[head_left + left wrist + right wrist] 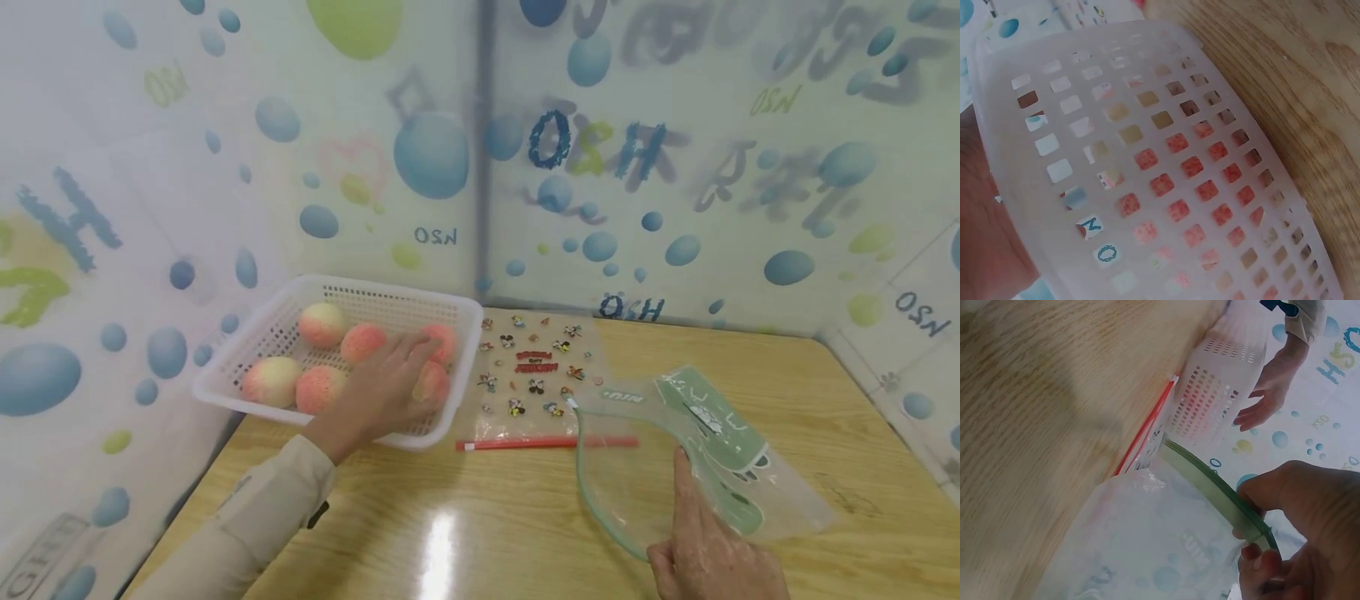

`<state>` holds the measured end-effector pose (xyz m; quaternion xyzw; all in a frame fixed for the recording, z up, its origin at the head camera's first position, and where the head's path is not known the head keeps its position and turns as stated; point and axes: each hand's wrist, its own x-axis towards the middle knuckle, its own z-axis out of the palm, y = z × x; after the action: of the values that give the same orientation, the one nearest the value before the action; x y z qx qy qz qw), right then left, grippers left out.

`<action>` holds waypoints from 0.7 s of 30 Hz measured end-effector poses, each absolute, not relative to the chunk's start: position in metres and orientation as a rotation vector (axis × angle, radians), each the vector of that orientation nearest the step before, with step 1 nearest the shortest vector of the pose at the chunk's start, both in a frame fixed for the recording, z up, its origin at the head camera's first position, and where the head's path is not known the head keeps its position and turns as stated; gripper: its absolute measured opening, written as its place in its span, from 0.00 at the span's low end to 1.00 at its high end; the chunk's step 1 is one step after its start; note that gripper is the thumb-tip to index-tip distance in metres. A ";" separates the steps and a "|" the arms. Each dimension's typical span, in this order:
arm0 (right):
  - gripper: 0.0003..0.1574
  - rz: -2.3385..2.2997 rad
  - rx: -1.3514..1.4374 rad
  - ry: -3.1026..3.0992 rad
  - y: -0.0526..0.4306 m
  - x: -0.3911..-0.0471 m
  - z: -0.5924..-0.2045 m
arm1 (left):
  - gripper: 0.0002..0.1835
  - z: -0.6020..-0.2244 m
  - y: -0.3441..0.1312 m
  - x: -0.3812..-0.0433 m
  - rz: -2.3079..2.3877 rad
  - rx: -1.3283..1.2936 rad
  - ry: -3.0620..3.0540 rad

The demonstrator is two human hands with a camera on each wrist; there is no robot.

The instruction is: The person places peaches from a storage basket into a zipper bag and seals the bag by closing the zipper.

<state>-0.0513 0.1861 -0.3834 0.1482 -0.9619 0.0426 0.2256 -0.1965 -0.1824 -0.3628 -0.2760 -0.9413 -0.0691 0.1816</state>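
Note:
A white perforated basket (471,337) stands at the left of the table and holds several pink-and-cream peaches (270,381). My left hand (378,385) reaches over it with loosely bent fingers above the peaches at its right end; whether it touches one cannot be seen. From outside, the left wrist view shows the basket wall (1054,250) with pink fruit behind the holes. At the right, my right hand (708,537) pinches the green edge of a clear zip bag (1141,531) between thumb and fingers. The bag has a green printed figure (712,421) and its mouth stands spread.
A second clear bag with small cartoon prints (534,387) lies flat beside the basket, its red slide strip (525,444) toward me. The wooden table (360,517) meets a wall covering (360,150) printed with bubbles at the back and sides.

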 end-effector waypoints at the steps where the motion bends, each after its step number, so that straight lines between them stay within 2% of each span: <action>1: 0.61 0.117 0.410 -2.656 0.186 -0.051 -0.384 | 0.36 -0.364 -0.183 -0.197 -0.180 -0.775 -2.657; 7: 0.65 0.132 0.362 -2.695 0.182 -0.047 -0.385 | 0.38 -0.370 -0.186 -0.201 -0.133 -0.750 -2.665; 16: 0.64 0.173 0.356 -2.712 0.182 -0.045 -0.386 | 0.30 -0.376 -0.188 -0.201 -0.128 -0.776 -2.632; 21: 0.62 0.158 0.370 -2.701 0.183 -0.046 -0.386 | 0.30 -0.375 -0.188 -0.204 -0.131 -0.747 -2.688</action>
<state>-0.0456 0.1828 -0.3859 0.1325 -0.9683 0.0565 0.2040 -0.2040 -0.1876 -0.3755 -0.2634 -0.9479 -0.0461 0.1733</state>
